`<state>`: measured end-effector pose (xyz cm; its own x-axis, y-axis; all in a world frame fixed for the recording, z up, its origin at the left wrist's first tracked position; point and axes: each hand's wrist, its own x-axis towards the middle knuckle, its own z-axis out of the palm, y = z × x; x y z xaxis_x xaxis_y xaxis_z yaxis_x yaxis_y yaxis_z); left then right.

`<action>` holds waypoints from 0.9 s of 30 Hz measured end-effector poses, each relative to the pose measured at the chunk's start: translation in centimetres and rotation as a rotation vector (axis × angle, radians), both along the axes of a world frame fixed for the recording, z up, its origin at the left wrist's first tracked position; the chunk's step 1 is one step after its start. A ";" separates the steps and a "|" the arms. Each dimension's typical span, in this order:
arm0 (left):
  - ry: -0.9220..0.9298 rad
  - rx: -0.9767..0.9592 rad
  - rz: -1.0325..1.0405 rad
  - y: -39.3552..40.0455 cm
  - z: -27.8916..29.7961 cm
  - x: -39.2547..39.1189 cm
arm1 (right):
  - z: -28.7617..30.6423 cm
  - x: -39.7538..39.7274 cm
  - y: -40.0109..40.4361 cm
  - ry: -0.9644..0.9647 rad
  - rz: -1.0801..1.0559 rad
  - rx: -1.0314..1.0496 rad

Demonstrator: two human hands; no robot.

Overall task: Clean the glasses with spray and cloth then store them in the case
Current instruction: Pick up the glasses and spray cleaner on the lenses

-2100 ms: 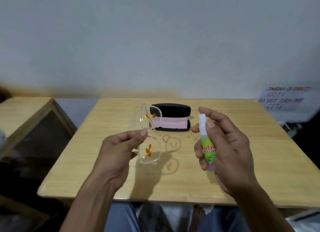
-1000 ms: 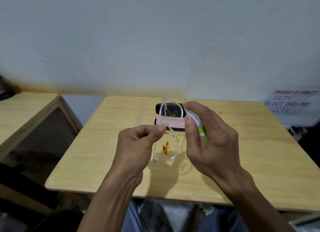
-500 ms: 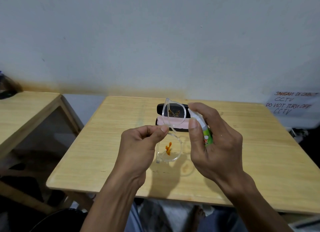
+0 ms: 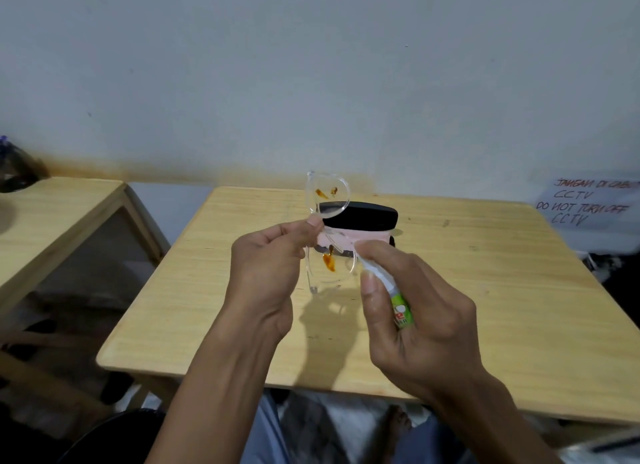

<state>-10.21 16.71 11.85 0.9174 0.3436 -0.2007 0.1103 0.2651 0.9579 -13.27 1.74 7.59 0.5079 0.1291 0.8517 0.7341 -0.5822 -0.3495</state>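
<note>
Glasses (image 4: 327,228), mid-frame, are pinched in the left hand (image 4: 266,273); right hand (image 4: 415,311) grips the spray (image 4: 394,297). Its nozzle seemingly sits close, so mist may miss the stained lenses.

I see soft, even indoor light from above and slightly behind me; the hands cast a blurred shadow (image 4: 325,321) onto the wooden table (image 4: 485,290). The wall (image 4: 311,65) looks dim and greyish, without glare. Wide-angle bending curves the table edges, and the handwritten sign (image 4: 585,204) smears toward the right border.
</note>
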 end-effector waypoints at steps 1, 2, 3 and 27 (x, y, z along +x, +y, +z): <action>-0.002 -0.002 0.000 0.0 0.1 0.1 | -0.1 0.0 0.1 0.005 0.001 -0.007; -0.002 -0.003 -0.002 -0.1 0.1 0.1 | -0.2 0.1 0.2 0.008 0.001 -0.009; -0.002 -0.004 -0.004 -0.1 0.2 0.1 | -0.1 0.1 0.2 0.003 -0.002 -0.012; -0.114 -0.026 -0.141 0.4 0.7 -0.8 | 1.0 1.4 -0.9 1.193 0.617 1.033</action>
<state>-11.02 17.08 12.59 0.9733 0.2064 -0.1002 0.0395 0.2795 0.9593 -11.89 0.81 8.56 0.9724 0.2146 -0.0912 -0.1860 0.4777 -0.8586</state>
